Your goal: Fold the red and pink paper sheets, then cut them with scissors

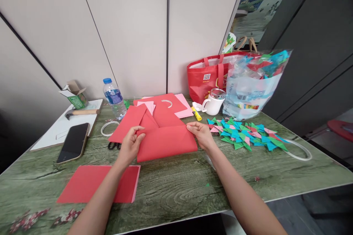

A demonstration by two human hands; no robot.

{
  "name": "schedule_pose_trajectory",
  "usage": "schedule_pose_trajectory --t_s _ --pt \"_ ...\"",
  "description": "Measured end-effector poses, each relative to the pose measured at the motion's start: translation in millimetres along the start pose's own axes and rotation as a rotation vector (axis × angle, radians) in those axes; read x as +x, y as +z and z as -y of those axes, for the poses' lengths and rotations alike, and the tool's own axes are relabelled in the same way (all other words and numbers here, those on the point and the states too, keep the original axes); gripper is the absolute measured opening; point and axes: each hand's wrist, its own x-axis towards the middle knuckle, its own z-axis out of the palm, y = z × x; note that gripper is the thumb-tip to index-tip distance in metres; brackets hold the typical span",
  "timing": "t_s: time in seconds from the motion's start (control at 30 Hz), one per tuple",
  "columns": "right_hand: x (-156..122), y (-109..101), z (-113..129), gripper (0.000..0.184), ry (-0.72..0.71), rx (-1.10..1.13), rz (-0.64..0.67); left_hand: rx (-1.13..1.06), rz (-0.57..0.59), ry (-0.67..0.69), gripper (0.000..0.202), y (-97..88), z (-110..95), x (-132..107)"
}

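Note:
Between my hands a red paper sheet (168,142) is bent over on itself, its near side a rounded curve rather than a flat crease. My left hand (131,142) pinches its upper left corner, and my right hand (200,134) grips the upper right corner. Behind it lie more red sheets (129,119) and pink paper (183,102), with smaller pink pieces on top. Nearer to me, a stack of red and pink paper (88,183) rests partly under my left forearm. Black handles (113,145), perhaps of scissors, poke out beneath the red sheets.
On the left are a phone (74,142), a hammer (81,113), a small box (75,95), a water bottle (113,99) and a white ring (109,128). On the right stand a mug (214,102), glue stick (196,114), red bag (202,80), plastic bag (248,91) and folded-paper garland (245,134).

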Motion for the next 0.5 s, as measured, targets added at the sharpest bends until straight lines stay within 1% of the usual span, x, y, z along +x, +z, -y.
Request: schedule_pose_trajectory --t_s 0.1,0.23,0.37,0.5 --pt "0.6 -3.7 0.6 0.037 0.021 -0.057 0.022 0.057 0.032 -0.024 0.030 0.3 1.6 1.7" --pt "-2.9 -9.7 0.5 0.036 0.054 -0.182 0.078 0.130 0.093 -0.030 0.028 -2.1 3.4 -1.3" --pt "-13.0 -17.2 -2.8 0.032 0.064 -0.375 0.140 0.242 0.147 -0.017 0.024 -3.4 7.4 -18.1" --pt "-25.2 -23.4 -9.5 0.021 0.021 -0.631 0.179 0.372 0.221 -0.008 0.025 -0.6 16.3 -36.4"
